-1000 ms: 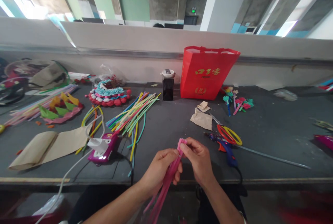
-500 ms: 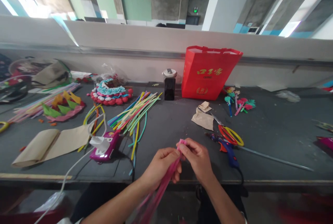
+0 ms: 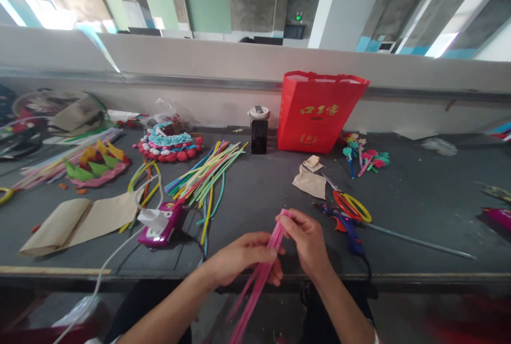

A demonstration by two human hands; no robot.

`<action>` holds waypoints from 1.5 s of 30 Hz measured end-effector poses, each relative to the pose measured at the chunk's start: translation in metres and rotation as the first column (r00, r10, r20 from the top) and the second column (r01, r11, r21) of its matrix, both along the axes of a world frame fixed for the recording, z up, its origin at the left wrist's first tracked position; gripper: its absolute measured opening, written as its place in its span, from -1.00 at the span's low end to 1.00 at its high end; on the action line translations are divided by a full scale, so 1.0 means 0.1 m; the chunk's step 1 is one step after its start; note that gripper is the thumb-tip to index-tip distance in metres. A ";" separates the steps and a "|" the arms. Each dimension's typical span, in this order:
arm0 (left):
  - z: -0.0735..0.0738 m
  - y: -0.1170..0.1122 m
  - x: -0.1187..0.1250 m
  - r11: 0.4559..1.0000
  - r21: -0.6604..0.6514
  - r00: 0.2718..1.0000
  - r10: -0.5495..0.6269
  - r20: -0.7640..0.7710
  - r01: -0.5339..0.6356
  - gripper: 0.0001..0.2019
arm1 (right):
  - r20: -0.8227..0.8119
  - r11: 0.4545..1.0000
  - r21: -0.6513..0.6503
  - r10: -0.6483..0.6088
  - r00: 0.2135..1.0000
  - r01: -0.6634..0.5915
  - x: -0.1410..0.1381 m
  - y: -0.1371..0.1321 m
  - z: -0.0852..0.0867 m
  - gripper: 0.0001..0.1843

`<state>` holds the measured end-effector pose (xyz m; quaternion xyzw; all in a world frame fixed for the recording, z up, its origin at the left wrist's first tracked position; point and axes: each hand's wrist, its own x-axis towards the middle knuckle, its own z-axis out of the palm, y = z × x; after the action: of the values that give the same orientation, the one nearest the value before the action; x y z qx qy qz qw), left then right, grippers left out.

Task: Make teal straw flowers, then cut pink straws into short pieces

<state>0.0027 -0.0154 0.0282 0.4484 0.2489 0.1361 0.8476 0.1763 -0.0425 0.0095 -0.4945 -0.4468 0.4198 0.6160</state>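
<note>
A bundle of pink pipe cleaners [image 3: 261, 275] runs from my lap up over the front edge of the dark table [image 3: 419, 211]. My left hand [image 3: 241, 259] is wrapped round the middle of the bundle. My right hand [image 3: 307, 240] pinches its upper tips between thumb and fingers. Both hands hover just above the table's front edge, close together.
A blue glue gun [image 3: 347, 227] and yellow-handled scissors [image 3: 351, 206] lie right of my hands. A purple glue gun [image 3: 162, 227] with a white cable, loose coloured pipe cleaners [image 3: 207, 173], brown paper [image 3: 80, 219], a red bag [image 3: 319, 112], a dark bottle [image 3: 258, 131] and finished flower pieces [image 3: 170, 144] also sit there.
My left hand has slid down the pink bundle toward me, and my right hand has pulled the tips up a little, so more of the bundle shows between the hands.
</note>
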 end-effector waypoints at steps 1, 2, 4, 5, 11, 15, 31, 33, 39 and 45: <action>-0.01 0.00 0.01 0.999 0.002 0.998 0.054 0.011 -0.054 -0.68 | 0.009 1.000 0.011 0.008 1.000 -0.008 -0.01 0.00 0.00 -0.78; -0.02 -0.01 0.03 0.995 -0.001 0.995 0.100 0.023 -0.100 -0.67 | 0.016 1.000 0.021 0.014 1.000 -0.014 -0.01 0.00 0.00 -0.78; -0.05 -0.01 0.07 0.990 -0.014 0.989 0.142 0.034 -0.141 -0.64 | 0.022 0.999 0.032 0.017 1.000 -0.017 -0.02 0.01 0.01 -0.79; -0.06 -0.01 0.09 0.989 -0.018 0.988 0.149 0.031 -0.148 -0.63 | 0.025 0.999 0.031 0.018 1.000 -0.019 -0.03 0.01 0.01 -0.79; -0.08 -0.01 0.15 0.984 -0.007 0.984 0.176 0.009 -0.176 -0.61 | 0.054 0.999 0.008 0.053 0.997 -0.053 -0.07 0.02 0.02 -0.77; -0.07 -0.01 0.18 0.976 -0.015 0.976 0.217 0.006 -0.217 -0.61 | 0.056 0.998 -0.002 0.069 0.996 -0.069 -0.13 0.03 -0.01 -0.75; -0.06 0.17 0.08 0.754 0.025 0.754 0.656 0.025 -0.656 -0.72 | 0.576 0.957 0.289 -0.161 0.801 -0.016 -0.30 -0.07 -0.08 -0.97; -0.07 0.15 0.10 0.749 0.008 0.749 0.662 0.028 -0.662 -0.72 | 0.619 0.960 0.281 -0.176 0.765 -0.007 -0.35 -0.06 -0.11 -0.97; -0.09 0.11 0.15 0.755 -0.008 0.755 0.655 -0.007 -0.655 -0.73 | 0.627 0.966 0.256 -0.187 0.756 0.027 -0.39 -0.03 -0.16 -0.85; -0.10 0.18 0.08 0.716 0.018 0.716 0.698 -0.008 -0.698 -0.72 | 0.562 0.969 0.248 -0.159 0.811 0.018 -0.34 -0.06 -0.09 -0.81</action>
<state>0.0110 0.0029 0.0181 0.3284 0.4045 0.4440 0.7290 0.1426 -0.0486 0.0003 -0.5441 -0.6345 0.1656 0.5234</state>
